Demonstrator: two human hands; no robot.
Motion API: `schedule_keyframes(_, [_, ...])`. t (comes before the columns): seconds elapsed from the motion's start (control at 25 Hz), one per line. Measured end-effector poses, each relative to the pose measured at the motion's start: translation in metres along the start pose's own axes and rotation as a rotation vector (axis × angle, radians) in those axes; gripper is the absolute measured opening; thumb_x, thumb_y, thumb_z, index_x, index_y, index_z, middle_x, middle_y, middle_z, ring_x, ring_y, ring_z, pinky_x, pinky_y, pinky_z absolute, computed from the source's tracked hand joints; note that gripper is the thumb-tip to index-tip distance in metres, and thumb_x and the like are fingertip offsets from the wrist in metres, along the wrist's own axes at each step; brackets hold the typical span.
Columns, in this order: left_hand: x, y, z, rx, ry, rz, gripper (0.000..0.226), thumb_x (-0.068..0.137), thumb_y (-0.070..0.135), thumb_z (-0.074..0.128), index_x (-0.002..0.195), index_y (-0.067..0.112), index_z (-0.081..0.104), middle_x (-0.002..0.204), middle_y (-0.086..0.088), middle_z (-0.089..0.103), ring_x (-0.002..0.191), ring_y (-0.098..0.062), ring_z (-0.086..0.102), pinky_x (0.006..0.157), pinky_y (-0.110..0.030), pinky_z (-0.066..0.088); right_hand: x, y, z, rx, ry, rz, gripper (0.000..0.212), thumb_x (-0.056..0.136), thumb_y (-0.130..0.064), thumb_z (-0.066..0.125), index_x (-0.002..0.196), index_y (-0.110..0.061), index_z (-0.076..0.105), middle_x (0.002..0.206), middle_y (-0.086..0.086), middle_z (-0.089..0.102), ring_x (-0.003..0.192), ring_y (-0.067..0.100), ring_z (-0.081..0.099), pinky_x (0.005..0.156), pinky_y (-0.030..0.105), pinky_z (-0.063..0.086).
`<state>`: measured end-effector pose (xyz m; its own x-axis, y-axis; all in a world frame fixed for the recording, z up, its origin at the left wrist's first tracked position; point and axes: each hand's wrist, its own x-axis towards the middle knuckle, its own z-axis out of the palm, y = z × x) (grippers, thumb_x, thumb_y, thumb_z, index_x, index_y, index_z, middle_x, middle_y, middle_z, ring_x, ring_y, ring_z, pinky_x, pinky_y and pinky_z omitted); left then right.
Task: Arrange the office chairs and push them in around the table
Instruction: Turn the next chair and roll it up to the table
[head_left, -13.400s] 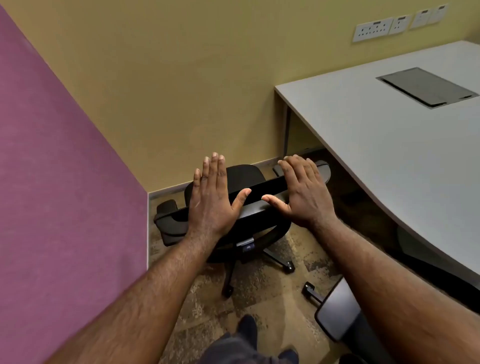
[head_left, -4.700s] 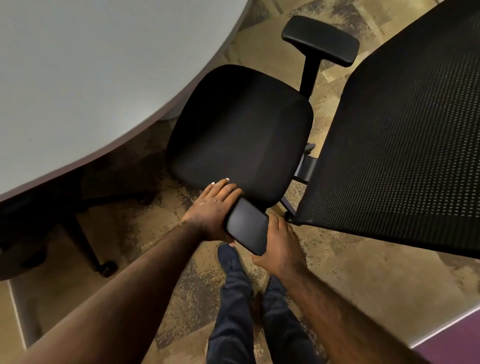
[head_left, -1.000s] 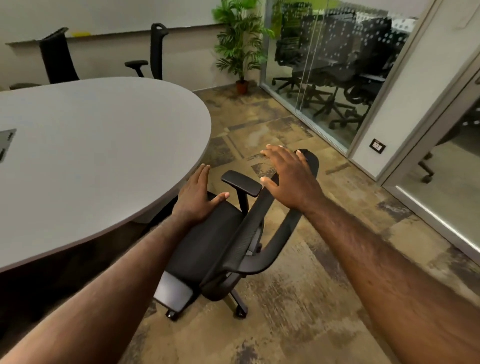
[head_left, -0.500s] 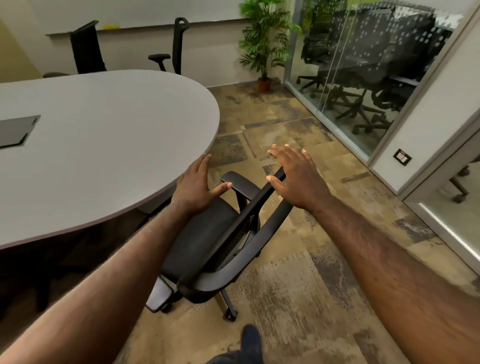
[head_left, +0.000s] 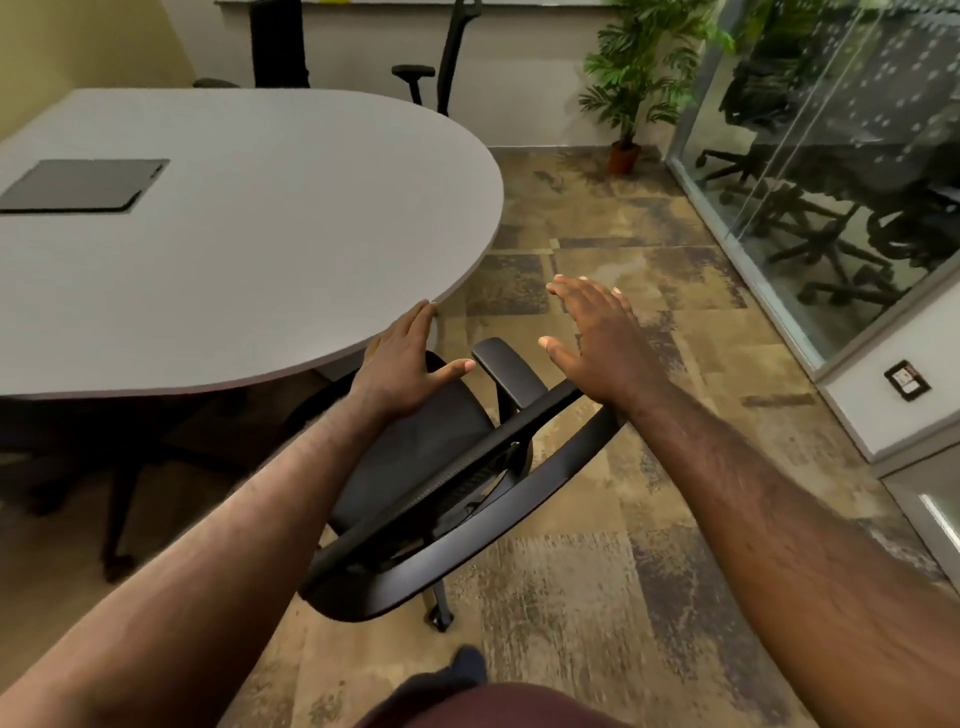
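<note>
A black mesh office chair (head_left: 431, 467) stands at the rounded end of the grey oval table (head_left: 249, 228), its seat partly under the table edge and its curved back toward me. My left hand (head_left: 400, 364) hovers flat over the seat front, fingers apart, fingertips near the table rim. My right hand (head_left: 597, 338) is spread above the top of the backrest, with the wrist resting near the back's upper edge. Neither hand grips anything. The chair's right armrest (head_left: 506, 366) shows between my hands.
Two more black chairs (head_left: 447, 52) stand at the table's far side against the wall. A potted plant (head_left: 631, 93) sits in the far corner. A glass wall (head_left: 831, 156) runs along the right, with chairs behind it. Patterned carpet (head_left: 597, 571) lies right of the chair.
The chair has rolled closer to the table, its seat now partly under the edge. Both hands stay spread and have moved forward with it; my view has shifted left.
</note>
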<state>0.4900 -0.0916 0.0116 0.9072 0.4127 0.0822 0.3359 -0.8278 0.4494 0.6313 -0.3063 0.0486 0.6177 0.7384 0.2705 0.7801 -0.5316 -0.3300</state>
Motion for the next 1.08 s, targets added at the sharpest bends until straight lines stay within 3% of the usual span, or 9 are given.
schedule_keyframes(0.32, [-0.038, 0.028, 0.002, 0.015, 0.115, -0.264, 0.094, 0.083, 0.066, 0.058, 0.154, 0.015, 0.022, 0.161, -0.005, 0.024, 0.146, -0.020, 0.023, 0.119, -0.044, 0.022, 0.027, 0.026, 0.004, 0.104, -0.140, -0.256, 0.065, 0.092, -0.035, 0.061, 0.148, -0.019, 0.032, 0.155, 0.002, 0.033, 0.145, 0.021, 0.022, 0.120, 0.047, 0.008])
schedule_keyframes(0.44, [-0.064, 0.050, 0.004, 0.021, 0.179, -0.362, 0.088, 0.084, 0.065, 0.059, 0.150, 0.015, 0.030, 0.156, -0.005, 0.034, 0.141, -0.021, 0.034, 0.116, -0.041, 0.029, 0.026, 0.033, 0.006, 0.182, -0.176, -0.364, 0.062, 0.090, -0.034, 0.064, 0.144, -0.017, 0.039, 0.148, 0.005, 0.043, 0.139, 0.024, 0.033, 0.118, 0.047, 0.018])
schedule_keyframes(0.52, [-0.083, 0.066, 0.008, 0.033, 0.203, -0.418, 0.074, 0.084, 0.066, 0.058, 0.141, 0.020, 0.046, 0.142, -0.001, 0.051, 0.127, -0.018, 0.050, 0.105, -0.039, 0.043, 0.019, 0.038, 0.007, 0.262, -0.202, -0.430, 0.044, 0.089, -0.036, 0.065, 0.127, -0.018, 0.053, 0.126, 0.003, 0.058, 0.120, 0.022, 0.050, 0.101, 0.040, 0.041])
schedule_keyframes(0.6, [-0.106, 0.083, 0.012, 0.054, 0.215, -0.458, 0.052, 0.081, 0.069, 0.056, 0.112, 0.028, 0.063, 0.108, 0.008, 0.063, 0.097, -0.011, 0.060, 0.077, -0.031, 0.050, 0.005, 0.040, 0.009, 0.245, -0.277, -0.507, 0.020, 0.088, -0.046, 0.062, 0.091, -0.026, 0.060, 0.087, -0.009, 0.060, 0.082, 0.012, 0.057, 0.070, 0.029, 0.044])
schedule_keyframes(0.64, [-0.115, 0.091, 0.014, 0.068, 0.210, -0.477, 0.046, 0.079, 0.072, 0.054, 0.094, 0.030, 0.066, 0.092, 0.011, 0.062, 0.082, -0.008, 0.059, 0.065, -0.027, 0.046, -0.001, 0.040, 0.010, 0.208, -0.311, -0.559, 0.029, 0.087, -0.054, 0.058, 0.076, -0.027, 0.057, 0.073, -0.013, 0.055, 0.068, 0.007, 0.052, 0.061, 0.027, 0.039])
schedule_keyframes(0.72, [-0.129, 0.105, 0.020, 0.089, 0.193, -0.477, 0.055, 0.075, 0.080, 0.047, 0.071, 0.027, 0.063, 0.071, 0.011, 0.059, 0.066, -0.008, 0.056, 0.054, -0.028, 0.041, -0.011, 0.042, 0.012, 0.137, -0.357, -0.645, 0.053, 0.082, -0.073, 0.044, 0.062, -0.025, 0.054, 0.059, -0.011, 0.052, 0.056, 0.006, 0.048, 0.051, 0.029, 0.037])
schedule_keyframes(0.88, [-0.154, 0.116, 0.032, 0.220, 0.105, -0.410, 0.080, 0.061, 0.097, 0.031, 0.064, 0.023, 0.062, 0.060, 0.007, 0.059, 0.056, -0.010, 0.055, 0.048, -0.029, 0.042, -0.021, 0.046, 0.012, -0.026, -0.396, -0.777, 0.081, 0.066, -0.097, 0.019, 0.059, -0.024, 0.055, 0.054, -0.008, 0.052, 0.050, 0.011, 0.049, 0.046, 0.029, 0.039])
schedule_keyframes(1.0, [-0.164, 0.112, 0.036, 0.411, 0.040, -0.419, 0.084, 0.055, 0.103, 0.022, 0.055, 0.024, 0.051, 0.051, 0.011, 0.049, 0.047, -0.006, 0.046, 0.044, -0.025, 0.030, -0.020, 0.044, 0.013, -0.162, -0.412, -0.865, 0.080, 0.062, -0.098, 0.027, 0.058, -0.023, 0.054, 0.049, -0.008, 0.048, 0.045, 0.011, 0.046, 0.043, 0.026, 0.032])
schedule_keyframes(1.08, [-0.163, 0.107, 0.036, 0.454, 0.024, -0.436, 0.083, 0.054, 0.103, 0.019, 0.052, 0.026, 0.048, 0.048, 0.013, 0.046, 0.044, -0.003, 0.044, 0.044, -0.023, 0.026, -0.015, 0.041, 0.016, -0.205, -0.431, -0.865, 0.068, 0.067, -0.088, 0.041, 0.063, -0.023, 0.061, 0.049, -0.009, 0.048, 0.044, 0.009, 0.045, 0.043, 0.026, 0.032])
